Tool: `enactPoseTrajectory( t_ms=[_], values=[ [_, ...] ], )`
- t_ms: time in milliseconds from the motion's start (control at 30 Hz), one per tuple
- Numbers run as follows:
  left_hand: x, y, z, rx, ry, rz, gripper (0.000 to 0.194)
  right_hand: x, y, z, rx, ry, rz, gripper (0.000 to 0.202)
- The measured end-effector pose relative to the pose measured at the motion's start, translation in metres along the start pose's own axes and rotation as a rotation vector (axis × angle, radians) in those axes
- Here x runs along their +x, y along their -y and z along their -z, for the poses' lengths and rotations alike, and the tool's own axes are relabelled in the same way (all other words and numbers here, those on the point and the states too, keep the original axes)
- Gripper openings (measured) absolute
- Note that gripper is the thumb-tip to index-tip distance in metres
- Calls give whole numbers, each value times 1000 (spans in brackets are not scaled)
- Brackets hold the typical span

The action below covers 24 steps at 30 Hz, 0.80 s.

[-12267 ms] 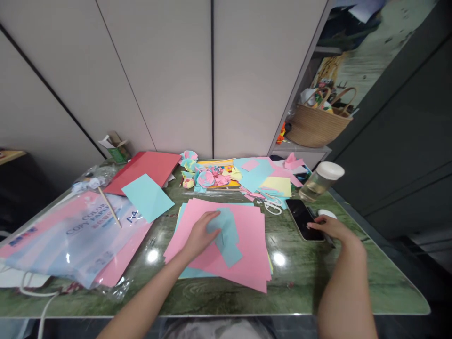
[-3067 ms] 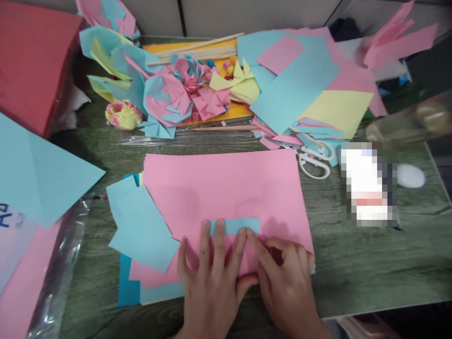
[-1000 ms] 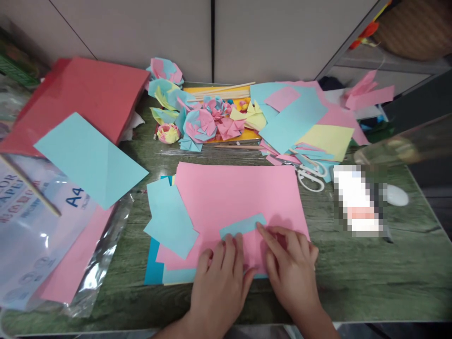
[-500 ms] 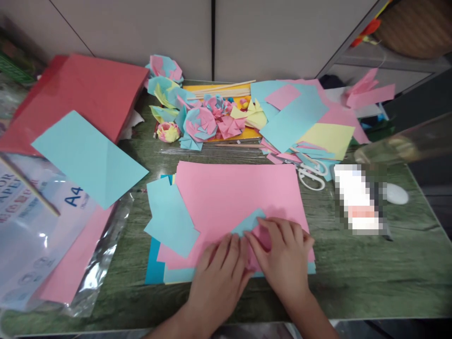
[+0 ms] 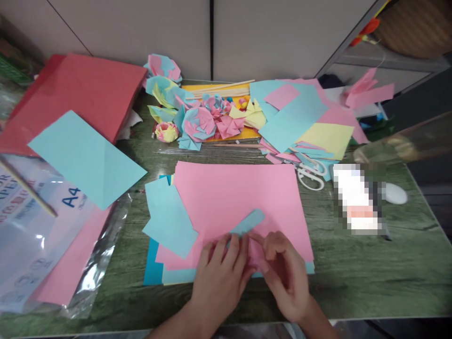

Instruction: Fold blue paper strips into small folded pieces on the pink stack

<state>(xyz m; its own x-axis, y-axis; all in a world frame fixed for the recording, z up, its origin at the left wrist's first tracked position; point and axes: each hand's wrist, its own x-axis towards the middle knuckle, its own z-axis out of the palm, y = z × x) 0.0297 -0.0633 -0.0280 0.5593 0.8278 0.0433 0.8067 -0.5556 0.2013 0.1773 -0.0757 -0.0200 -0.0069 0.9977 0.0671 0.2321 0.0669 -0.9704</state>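
Note:
A stack of pink sheets (image 5: pixel 226 193) lies on the table in front of me. On its lower part, a small blue paper strip (image 5: pixel 250 221) slants up to the right from under the fingers of my left hand (image 5: pixel 222 273). That hand presses down on the strip, with its fingers bent. My right hand (image 5: pixel 287 275) has curled fingers that pinch a small folded pink piece (image 5: pixel 257 254) beside the left fingertips. The pink piece is partly hidden by both hands. A cut blue sheet (image 5: pixel 171 219) rests on the stack's left side.
Paper flowers (image 5: pixel 199 123) and thin sticks (image 5: pixel 226 92) lie behind the stack. White-handled scissors (image 5: pixel 310 174) are at its right, with a blurred phone (image 5: pixel 356 197) and a white oval object (image 5: pixel 395 193) beyond. At left are a red stack (image 5: pixel 84 89) and plastic packaging (image 5: pixel 38 240).
My right hand has drawn back from the blue strip towards me, and its fingers have curled more around the pink piece. My left hand has stayed almost in place.

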Motion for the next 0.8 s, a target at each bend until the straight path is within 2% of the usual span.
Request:
enactPoseTrajectory(
  t_ms=[100,267,467,667,800],
  values=[
    [-1,-1,-1,6,-9,3,36,0,-4,-1,-26,85,-4,12],
    [0,-1,-1,-7,-12,15,38,3,-9,8,-242,180,10,18],
    [3,-2,1,-6,-13,23,39,14,-10,23,-312,88,-61,19],
    [-3,-1,-2,-15,-30,3,41,22,-8,28,-377,19,-72,21],
    [-8,2,-3,-14,-86,-29,42,21,-12,28,-281,-12,-72,18]
  ],
)
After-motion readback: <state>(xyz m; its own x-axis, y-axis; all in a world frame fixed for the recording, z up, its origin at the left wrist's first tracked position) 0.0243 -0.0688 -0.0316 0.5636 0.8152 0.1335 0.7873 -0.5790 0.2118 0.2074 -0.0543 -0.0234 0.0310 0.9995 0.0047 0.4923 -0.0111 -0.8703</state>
